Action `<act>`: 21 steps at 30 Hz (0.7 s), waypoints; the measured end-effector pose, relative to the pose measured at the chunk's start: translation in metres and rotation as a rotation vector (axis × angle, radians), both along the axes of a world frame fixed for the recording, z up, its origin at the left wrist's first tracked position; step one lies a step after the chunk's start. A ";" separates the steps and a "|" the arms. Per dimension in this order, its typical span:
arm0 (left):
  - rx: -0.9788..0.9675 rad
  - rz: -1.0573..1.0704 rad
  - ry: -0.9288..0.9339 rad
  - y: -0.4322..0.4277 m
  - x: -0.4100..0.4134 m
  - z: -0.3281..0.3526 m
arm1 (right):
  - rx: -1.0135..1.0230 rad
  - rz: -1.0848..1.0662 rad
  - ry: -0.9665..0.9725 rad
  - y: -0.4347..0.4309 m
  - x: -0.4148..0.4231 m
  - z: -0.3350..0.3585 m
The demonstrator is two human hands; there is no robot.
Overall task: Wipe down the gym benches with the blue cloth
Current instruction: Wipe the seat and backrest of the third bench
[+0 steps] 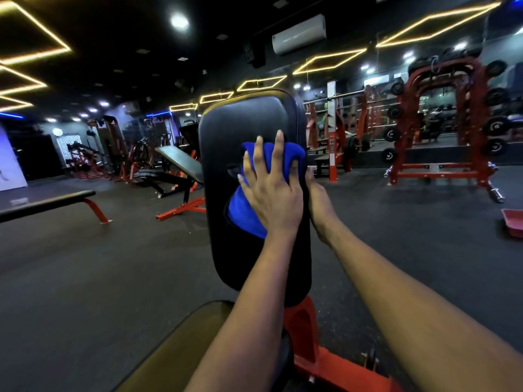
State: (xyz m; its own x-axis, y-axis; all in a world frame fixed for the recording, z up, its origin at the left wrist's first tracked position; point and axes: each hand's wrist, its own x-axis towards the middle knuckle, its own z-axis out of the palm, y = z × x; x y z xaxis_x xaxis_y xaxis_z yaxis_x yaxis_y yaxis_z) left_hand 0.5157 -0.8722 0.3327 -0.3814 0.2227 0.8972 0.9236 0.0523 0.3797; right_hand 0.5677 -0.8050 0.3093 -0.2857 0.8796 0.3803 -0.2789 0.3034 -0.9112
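An upright black padded backrest (pixel 249 117) of a gym bench stands right in front of me on an orange frame (pixel 305 329). Its seat pad (pixel 181 343) lies below, near me. The blue cloth (pixel 243 210) is spread on the middle of the backrest. My left hand (pixel 271 193) presses it flat against the pad, fingers spread and pointing up. My right hand (pixel 319 205) grips the backrest's right edge, its fingers hidden behind the pad.
A flat black bench (pixel 48 203) with orange legs stands at the left. An inclined bench (pixel 181 162) is behind it. A red rack (pixel 441 123) with weight plates fills the right back. A red tray (pixel 513 222) lies on the dark floor at the right edge.
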 end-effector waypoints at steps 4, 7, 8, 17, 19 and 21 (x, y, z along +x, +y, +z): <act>0.033 0.014 -0.001 -0.008 -0.002 -0.050 | 0.007 0.022 -0.027 0.028 -0.009 -0.015; 0.004 0.009 0.022 -0.013 -0.005 -0.074 | 0.026 0.011 -0.032 0.048 -0.019 -0.025; -0.004 0.015 0.032 -0.012 -0.005 -0.071 | 0.035 0.009 -0.019 0.045 -0.018 -0.024; 0.004 0.096 0.168 0.019 -0.009 0.057 | -0.058 0.097 0.211 0.020 -0.019 -0.008; 0.013 0.069 0.225 0.022 -0.013 0.074 | -0.068 0.139 0.218 0.026 -0.020 -0.010; 0.040 0.010 0.261 0.024 -0.019 0.094 | -0.095 0.143 0.193 0.023 -0.020 -0.008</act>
State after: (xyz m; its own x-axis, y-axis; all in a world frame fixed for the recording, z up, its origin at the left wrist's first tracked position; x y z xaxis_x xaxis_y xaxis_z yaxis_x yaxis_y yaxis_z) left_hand 0.4965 -0.8481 0.4270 -0.1375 0.1822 0.9736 0.9901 0.0518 0.1301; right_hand 0.5479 -0.7823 0.3014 -0.3395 0.8699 0.3578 -0.4846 0.1643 -0.8592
